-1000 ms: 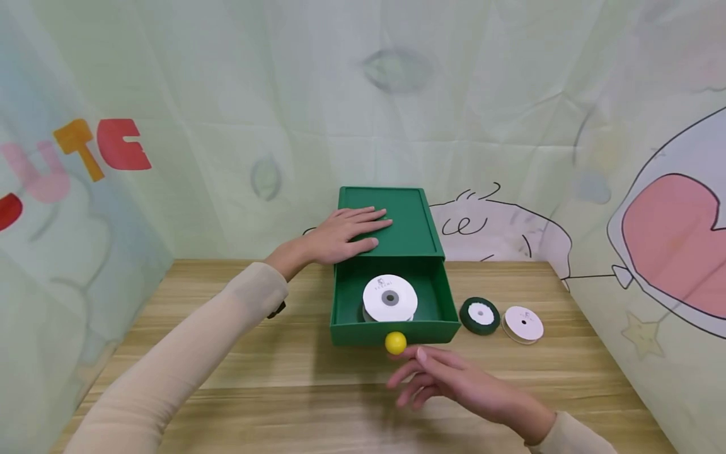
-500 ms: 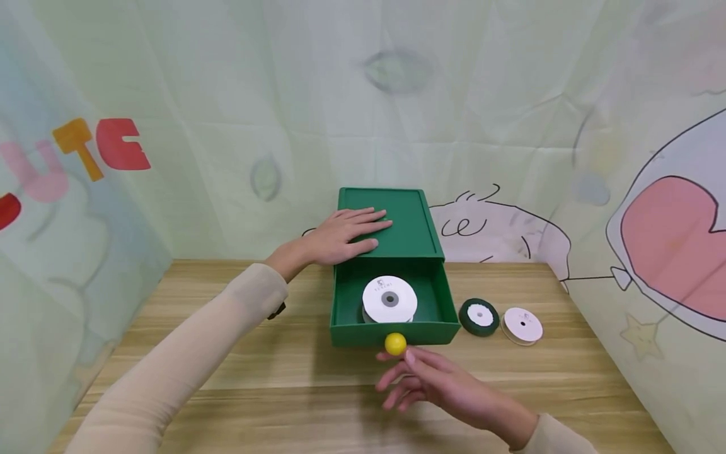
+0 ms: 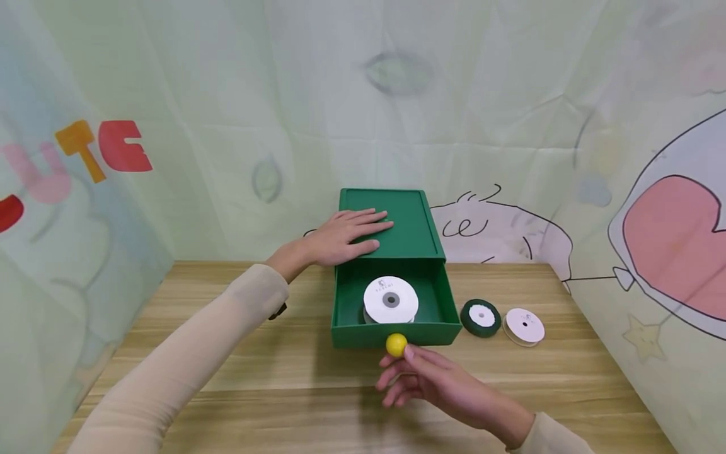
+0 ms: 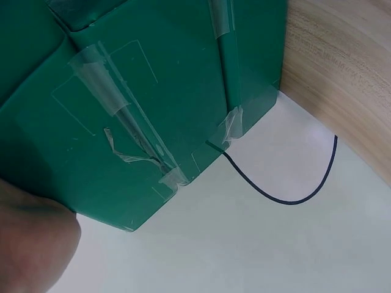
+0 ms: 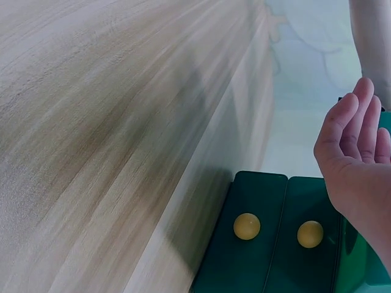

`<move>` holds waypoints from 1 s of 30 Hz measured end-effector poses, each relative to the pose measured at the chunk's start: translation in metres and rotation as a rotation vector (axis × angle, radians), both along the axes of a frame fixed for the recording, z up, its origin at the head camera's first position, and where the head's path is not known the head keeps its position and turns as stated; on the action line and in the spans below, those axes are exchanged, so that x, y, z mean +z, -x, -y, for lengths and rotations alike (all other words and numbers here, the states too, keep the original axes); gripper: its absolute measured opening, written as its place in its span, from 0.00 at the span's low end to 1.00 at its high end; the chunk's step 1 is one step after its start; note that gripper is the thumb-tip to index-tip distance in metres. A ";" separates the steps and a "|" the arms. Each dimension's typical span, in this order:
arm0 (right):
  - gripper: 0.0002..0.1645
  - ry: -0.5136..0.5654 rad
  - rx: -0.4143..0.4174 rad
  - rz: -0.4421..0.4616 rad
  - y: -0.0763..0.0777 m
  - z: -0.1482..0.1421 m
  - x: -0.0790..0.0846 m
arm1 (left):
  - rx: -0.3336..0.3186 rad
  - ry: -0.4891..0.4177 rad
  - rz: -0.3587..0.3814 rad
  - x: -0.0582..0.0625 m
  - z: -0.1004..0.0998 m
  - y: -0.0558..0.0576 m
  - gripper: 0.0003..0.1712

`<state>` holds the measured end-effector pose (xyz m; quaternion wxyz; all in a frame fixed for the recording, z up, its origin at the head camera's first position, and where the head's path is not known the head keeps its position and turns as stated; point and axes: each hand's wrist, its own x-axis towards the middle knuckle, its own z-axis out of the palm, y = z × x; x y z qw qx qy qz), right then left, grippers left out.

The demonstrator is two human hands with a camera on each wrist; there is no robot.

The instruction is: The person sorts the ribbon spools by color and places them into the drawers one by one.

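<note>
My left hand lies flat on top of the green drawer box, fingers spread. The top drawer is pulled out, with a white ribbon spool inside near its front. At the drawer's front, the thumb and index finger of my right hand pinch the round yellow knob, the other fingers loosely bent. In the right wrist view, the right hand shows beside two lower drawers with yellow knobs. Clear tape runs along the box's side in the left wrist view.
Right of the box, a dark green ribbon spool and a pale pink ribbon spool rest on the wooden table. A printed cloth backdrop rises behind and on both sides.
My right hand has moved slightly left, and its thumb has come onto the yellow knob. The left hand, drawer and spools have stayed in place.
</note>
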<state>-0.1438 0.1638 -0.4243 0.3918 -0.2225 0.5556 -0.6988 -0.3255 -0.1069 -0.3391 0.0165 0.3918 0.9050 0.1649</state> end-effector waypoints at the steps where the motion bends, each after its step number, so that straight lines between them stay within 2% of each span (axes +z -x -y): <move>1: 0.26 0.000 -0.001 -0.002 0.000 0.000 0.000 | 0.000 -0.001 0.000 0.000 0.000 0.000 0.34; 11: 0.26 -0.017 -0.032 -0.016 0.002 0.000 0.002 | -0.008 0.004 0.009 0.004 -0.003 0.000 0.34; 20: 0.31 -0.046 -0.069 -0.020 0.005 0.009 0.003 | -0.007 0.013 0.003 0.005 -0.001 0.002 0.34; 26: 0.32 -0.061 -0.081 -0.005 0.008 0.014 0.002 | -0.002 -0.002 0.008 0.000 0.005 -0.001 0.34; 30: 0.31 -0.060 -0.131 -0.005 0.009 0.014 0.001 | -0.002 -0.003 0.008 -0.001 0.004 -0.001 0.34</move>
